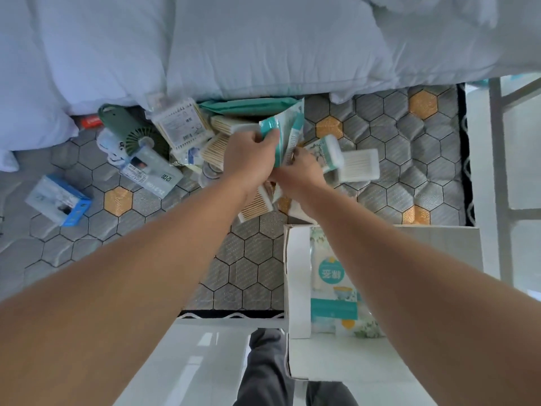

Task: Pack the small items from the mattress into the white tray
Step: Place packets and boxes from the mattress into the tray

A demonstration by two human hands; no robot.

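My left hand [251, 155] grips a bunch of teal-and-white packets [285, 133] above the pile of small items on the hexagon-patterned mattress [251, 259]. My right hand [301, 168] reaches in just below the packets, its fingers curled at their lower edge; I cannot tell whether it holds them. Cotton-swab boxes [358, 165] lie right of the hands, and another swab box [254, 205] lies under my left wrist. The white tray [297, 273] sits at the mattress's near right corner with a teal-and-white packet [333, 291] inside, partly covered by my right forearm.
To the left lie a green hand-held fan [137, 136], a clear swab pack [183, 124], a grey boxed item [152, 172] and a blue box [60, 200]. White pillows [263, 45] fill the far side. A white bed frame [497, 148] runs along the right.
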